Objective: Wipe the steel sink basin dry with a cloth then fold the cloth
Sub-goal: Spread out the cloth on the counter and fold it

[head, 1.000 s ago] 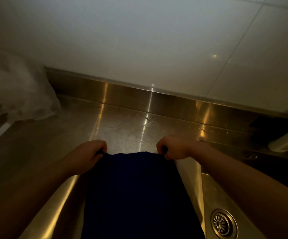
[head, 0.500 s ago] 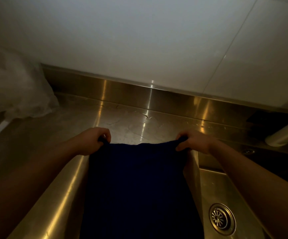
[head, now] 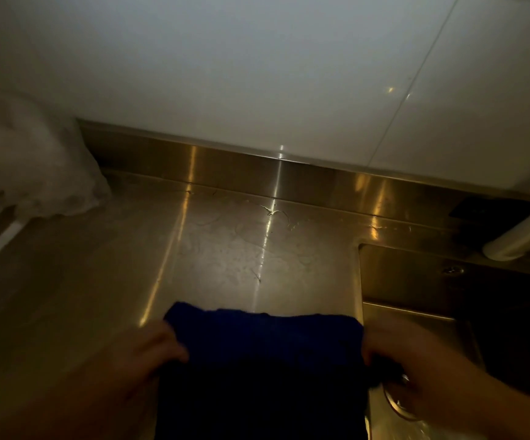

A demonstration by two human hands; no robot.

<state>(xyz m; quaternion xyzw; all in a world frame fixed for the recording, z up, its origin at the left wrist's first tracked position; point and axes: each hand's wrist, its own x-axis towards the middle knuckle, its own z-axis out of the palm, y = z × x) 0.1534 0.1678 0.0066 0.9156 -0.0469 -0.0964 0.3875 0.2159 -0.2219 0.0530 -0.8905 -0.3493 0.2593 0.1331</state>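
A dark blue cloth [head: 263, 341] lies on the steel counter [head: 225, 255] just left of the sink, its far edge doubled over into a fold. My left hand [head: 149, 350] grips the cloth's left side. Along the right side, at the basin's rim, my right hand [head: 397, 354] pinches it. The steel sink basin [head: 416, 281] sits to the right, with part of its round drain [head: 397, 404] showing under my right wrist.
A steel upstand [head: 257, 166] and white wall tiles [head: 257, 74] close the back. A crumpled clear plastic bag [head: 35, 166] sits on the counter's far left. A pale tube-like spout [head: 520, 233] reaches in over the basin from the right.
Both hands have drawn back toward me with the cloth's far edge, doubling it over onto itself. The camera tilted down and more bare counter shows beyond the cloth.
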